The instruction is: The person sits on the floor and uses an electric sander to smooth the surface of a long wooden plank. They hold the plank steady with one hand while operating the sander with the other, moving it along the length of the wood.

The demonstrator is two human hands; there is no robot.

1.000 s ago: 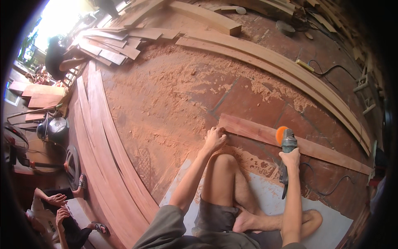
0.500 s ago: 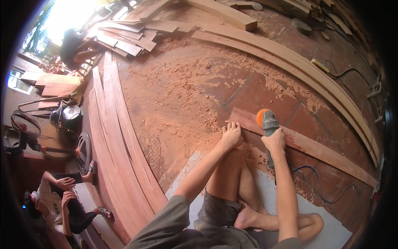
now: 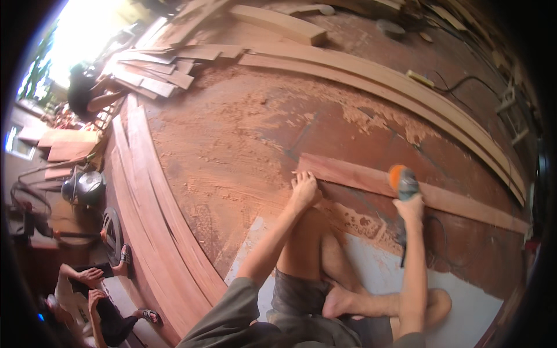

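A long reddish wooden board (image 3: pixel 354 175) lies across the floor in front of my crossed legs, running off to the right. At its left end, my left hand (image 3: pixel 305 189) has its fingers curled over the near edge, gripping it above my knee. My right hand (image 3: pixel 411 207) is wrapped round the body of an angle grinder (image 3: pixel 408 184), grey-green with an orange disc (image 3: pixel 398 175). The disc is over the board, right of its middle; whether it touches the wood I cannot tell. A cord trails from the tool's rear.
Sawdust (image 3: pixel 232 122) covers the floor ahead. Long planks (image 3: pixel 156 214) lie on the left, others (image 3: pixel 400 87) on the far right. Short boards (image 3: pixel 151 72) are piled at the back left. One person (image 3: pixel 87 290) sits at lower left; another (image 3: pixel 87 95) is farther back.
My right hand has moved the grinder rightward along the board. The left hand keeps its hold on the board's end. The whole view has shifted slightly.
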